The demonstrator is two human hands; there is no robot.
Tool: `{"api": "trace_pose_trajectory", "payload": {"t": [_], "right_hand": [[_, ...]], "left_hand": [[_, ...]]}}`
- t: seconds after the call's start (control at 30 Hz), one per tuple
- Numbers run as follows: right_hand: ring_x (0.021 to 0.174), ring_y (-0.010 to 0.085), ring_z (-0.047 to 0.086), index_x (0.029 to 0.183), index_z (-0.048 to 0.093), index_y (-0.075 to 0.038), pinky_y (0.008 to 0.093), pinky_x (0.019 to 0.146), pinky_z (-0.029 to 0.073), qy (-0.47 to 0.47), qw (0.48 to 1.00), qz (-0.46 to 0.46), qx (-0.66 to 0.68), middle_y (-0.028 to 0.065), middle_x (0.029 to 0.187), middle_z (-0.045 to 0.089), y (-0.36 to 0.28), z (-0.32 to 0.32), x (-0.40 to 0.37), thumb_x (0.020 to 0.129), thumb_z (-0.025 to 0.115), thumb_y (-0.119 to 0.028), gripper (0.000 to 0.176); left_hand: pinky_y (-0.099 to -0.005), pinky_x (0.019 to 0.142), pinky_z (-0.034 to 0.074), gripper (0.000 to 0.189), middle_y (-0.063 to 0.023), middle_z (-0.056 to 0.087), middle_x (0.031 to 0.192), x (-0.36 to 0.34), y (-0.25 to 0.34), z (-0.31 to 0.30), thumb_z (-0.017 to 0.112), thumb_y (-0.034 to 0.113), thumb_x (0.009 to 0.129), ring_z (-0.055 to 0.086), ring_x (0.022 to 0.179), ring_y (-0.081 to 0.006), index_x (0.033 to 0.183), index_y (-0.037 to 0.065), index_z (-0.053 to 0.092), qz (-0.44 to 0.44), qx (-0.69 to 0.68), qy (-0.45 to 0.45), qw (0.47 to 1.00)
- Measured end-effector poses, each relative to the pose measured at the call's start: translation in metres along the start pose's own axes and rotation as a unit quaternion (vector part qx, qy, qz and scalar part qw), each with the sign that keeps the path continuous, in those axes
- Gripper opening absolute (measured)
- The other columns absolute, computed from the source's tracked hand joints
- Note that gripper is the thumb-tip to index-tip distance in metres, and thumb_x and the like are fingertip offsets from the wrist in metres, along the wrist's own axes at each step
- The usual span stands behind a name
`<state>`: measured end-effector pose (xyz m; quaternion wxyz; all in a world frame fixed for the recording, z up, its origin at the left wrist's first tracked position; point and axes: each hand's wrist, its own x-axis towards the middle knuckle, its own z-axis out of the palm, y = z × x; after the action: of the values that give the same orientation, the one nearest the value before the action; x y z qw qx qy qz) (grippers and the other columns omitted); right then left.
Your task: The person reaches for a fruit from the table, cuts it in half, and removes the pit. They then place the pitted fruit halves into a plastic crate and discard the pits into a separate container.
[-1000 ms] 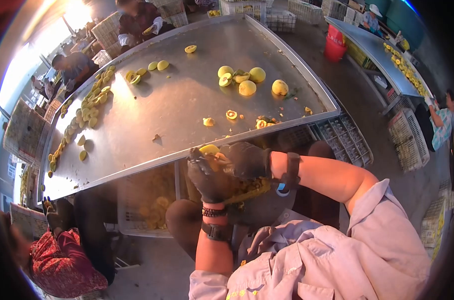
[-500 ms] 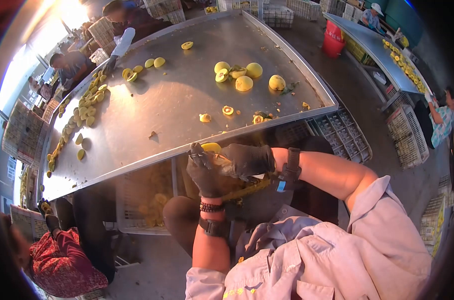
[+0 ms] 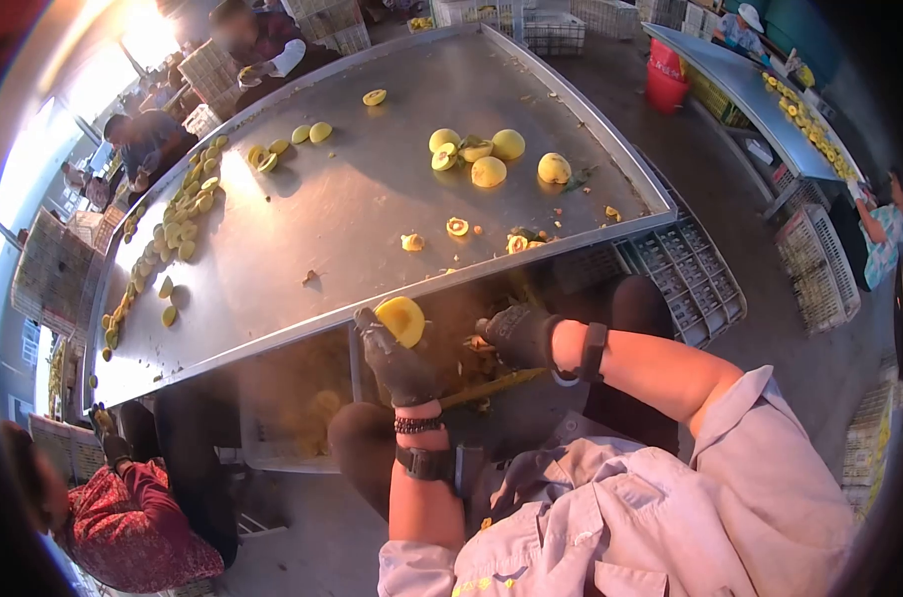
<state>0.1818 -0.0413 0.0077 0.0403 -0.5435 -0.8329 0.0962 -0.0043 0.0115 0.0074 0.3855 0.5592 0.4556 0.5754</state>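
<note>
My left hand, in a dark glove, is closed around a yellow peach half. Its cut face with the hollow is turned up, just off the near edge of the metal table. To the right, my gloved right hand is apart from the fruit with its fingers curled; what they hold is hidden. Brownish scraps show just beside its fingertips. Beyond my hands, whole and cut peaches lie on the table, with a cut piece with a reddish centre nearer to me.
Many peach halves line the table's left side. Below the near edge are a crate of fruit and a grey crate. A person in red sits at left; others work beyond. A red bucket stands behind, near another table.
My hands have come apart: the right has moved right and down, away from the peach. The left now shows the half's hollow face. At far left, a co-worker's arm has drawn back from the table.
</note>
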Motion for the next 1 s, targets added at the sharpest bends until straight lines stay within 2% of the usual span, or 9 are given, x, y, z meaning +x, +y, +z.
{"api": "trace_pose_trajectory", "payload": {"t": [0.03,0.1,0.17,0.27,0.33,0.43,0.63,0.83,1.0], "right_hand": [[0.092,0.0365,0.063,0.103,0.057,-0.005,0.0441,0.075,0.049,-0.099,0.982,0.097,0.131,0.0189,0.098,0.065,-0.012,-0.035,0.001,0.080,0.064,-0.024,0.031],[0.091,0.0371,0.062,0.103,0.057,-0.005,0.0432,0.075,0.049,0.069,0.971,0.066,0.219,0.0200,0.097,0.064,-0.016,-0.036,0.010,0.081,0.064,-0.025,0.031],[0.087,0.0384,0.062,0.103,0.056,-0.004,0.0430,0.074,0.049,0.184,0.953,0.006,0.241,0.0208,0.093,0.064,-0.017,-0.037,0.020,0.081,0.064,-0.027,0.032],[0.083,0.0394,0.062,0.101,0.056,-0.003,0.0433,0.072,0.049,0.154,0.960,0.017,0.233,0.0200,0.085,0.064,-0.015,-0.058,0.032,0.081,0.063,-0.028,0.033],[0.082,0.0377,0.063,0.103,0.056,-0.004,0.0441,0.071,0.049,0.153,0.974,-0.004,0.167,0.0185,0.085,0.065,0.025,-0.044,0.054,0.080,0.062,-0.022,0.029],[0.083,0.0348,0.064,0.107,0.058,-0.004,0.0428,0.070,0.050,0.136,0.981,0.095,0.096,0.0180,0.088,0.066,0.077,-0.071,0.090,0.079,0.060,-0.017,0.031],[0.092,0.0275,0.066,0.110,0.060,-0.011,0.0401,0.077,0.052,0.138,0.967,0.197,-0.080,0.0112,0.099,0.067,0.170,-0.101,0.174,0.078,0.061,-0.019,0.033],[0.098,0.0254,0.064,0.113,0.058,-0.015,0.0391,0.082,0.050,0.010,0.974,0.226,0.005,0.0088,0.106,0.066,0.197,-0.105,0.230,0.074,0.067,-0.027,0.041],[0.091,0.0302,0.064,0.115,0.055,-0.014,0.0402,0.076,0.050,0.042,0.996,0.034,0.064,0.0133,0.099,0.065,0.147,-0.094,0.225,0.069,0.073,-0.026,0.051]], "left_hand": [[-0.0302,0.079,0.051,0.058,-0.0131,0.056,0.111,-0.002,0.020,0.004,0.036,0.043,0.099,0.060,0.099,-0.0246,0.136,-0.002,0.035,-0.179,-0.199,0.032,0.963],[-0.0308,0.082,0.051,0.059,-0.0131,0.057,0.110,0.000,-0.006,-0.002,0.038,0.045,0.097,0.059,0.099,-0.0242,0.136,0.000,0.035,0.130,0.176,0.069,0.973],[-0.0324,0.083,0.051,0.059,-0.0142,0.058,0.110,0.000,0.002,-0.006,0.042,0.046,0.095,0.059,0.099,-0.0238,0.132,0.000,0.040,0.232,0.066,0.062,0.969],[-0.0374,0.081,0.054,0.054,-0.0170,0.059,0.105,0.026,-0.015,-0.067,0.051,0.048,0.090,0.060,0.095,-0.0241,0.113,0.000,0.054,-0.033,-0.436,0.080,0.896],[-0.0365,0.074,0.057,0.054,-0.0192,0.060,0.103,0.025,0.003,-0.054,0.054,0.046,0.088,0.062,0.094,-0.0269,0.112,-0.002,0.053,-0.014,-0.300,0.224,0.927],[-0.0328,0.072,0.057,0.054,-0.0220,0.059,0.110,0.020,0.017,-0.058,0.054,0.043,0.089,0.060,0.101,-0.0302,0.115,-0.004,0.050,-0.243,-0.500,0.133,0.820],[-0.0253,0.063,0.051,0.051,-0.0165,0.061,0.107,0.018,0.047,-0.011,0.042,0.042,0.096,0.062,0.087,-0.0205,0.124,-0.001,0.048,-0.288,-0.335,-0.099,0.892],[-0.0253,0.061,0.050,0.052,-0.0168,0.060,0.107,0.026,0.041,-0.010,0.042,0.041,0.097,0.062,0.085,-0.0178,0.126,-0.002,0.047,-0.289,-0.292,-0.082,0.908],[-0.0258,0.062,0.052,0.048,-0.0178,0.060,0.109,0.027,0.036,-0.014,0.043,0.039,0.097,0.062,0.087,-0.0186,0.126,0.001,0.047,-0.275,-0.316,-0.058,0.906]]}}
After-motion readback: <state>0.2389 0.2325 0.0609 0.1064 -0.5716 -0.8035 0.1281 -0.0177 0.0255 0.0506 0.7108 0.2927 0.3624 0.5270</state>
